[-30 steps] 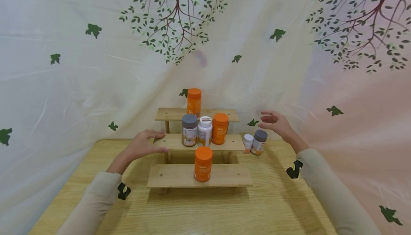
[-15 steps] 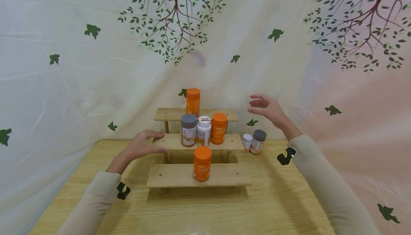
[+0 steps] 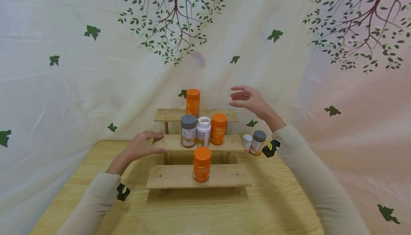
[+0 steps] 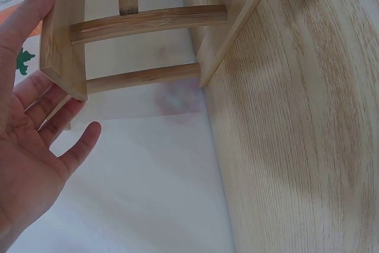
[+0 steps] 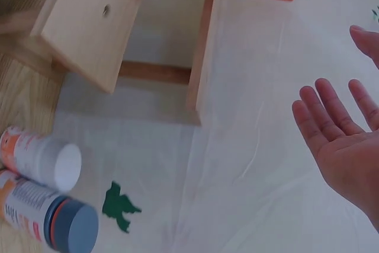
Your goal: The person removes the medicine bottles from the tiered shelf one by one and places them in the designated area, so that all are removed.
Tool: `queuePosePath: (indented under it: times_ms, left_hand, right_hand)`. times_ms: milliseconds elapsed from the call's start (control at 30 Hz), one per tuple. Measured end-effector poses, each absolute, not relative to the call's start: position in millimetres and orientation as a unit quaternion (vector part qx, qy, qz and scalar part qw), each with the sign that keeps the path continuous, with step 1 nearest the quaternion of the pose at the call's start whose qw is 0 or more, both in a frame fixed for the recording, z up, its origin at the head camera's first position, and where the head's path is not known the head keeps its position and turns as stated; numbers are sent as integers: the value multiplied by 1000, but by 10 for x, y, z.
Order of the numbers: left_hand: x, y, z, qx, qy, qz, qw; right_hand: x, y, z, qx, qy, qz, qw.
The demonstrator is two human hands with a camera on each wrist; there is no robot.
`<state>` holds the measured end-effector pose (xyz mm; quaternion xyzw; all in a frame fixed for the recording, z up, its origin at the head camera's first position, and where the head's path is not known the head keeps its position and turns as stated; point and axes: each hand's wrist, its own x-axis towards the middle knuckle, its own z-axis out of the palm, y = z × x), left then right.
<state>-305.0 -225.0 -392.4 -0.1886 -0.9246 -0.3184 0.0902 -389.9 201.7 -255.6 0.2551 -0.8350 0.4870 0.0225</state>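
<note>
My left hand (image 3: 144, 144) holds the left end of the middle board of a stepped wooden shelf (image 3: 170, 180). In the left wrist view, the thumb lies along one edge of the board and fingertips touch the other. My right hand (image 3: 252, 101) is raised above the right end of the top board, holding nothing, fingers spread apart from the thumb. An orange bottle (image 3: 193, 103) stands on the top board. The middle board carries a grey-capped bottle (image 3: 188, 131), a white bottle (image 3: 203, 132) and an orange bottle (image 3: 219, 129). Another orange bottle (image 3: 202, 164) stands on the lowest board.
Right of the shelf, a small white-capped bottle (image 3: 247, 143) and a grey-capped bottle (image 3: 258, 143) stand side by side on the wooden table (image 3: 205, 213). A pale curtain (image 3: 135, 78) printed with leaves hangs close behind the shelf.
My right hand has moved left and up, from above the two bottles beside the shelf to near the top board. The left hand stays on the shelf, and the bottles stand where they were.
</note>
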Motion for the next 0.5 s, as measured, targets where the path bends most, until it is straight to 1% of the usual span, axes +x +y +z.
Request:
queuePosePath:
  times_ms: [267,500]
  left_hand:
    - [-3051,-2242,-3916,-186,-931,-299,94]
    - [-3036,-2234,-3908,-191,-928,-305,96]
  right_hand:
    - [-3971,1683,-2503,267,-817,512,8]
    - [-4043,1507,-2518,267,-808,525,-3]
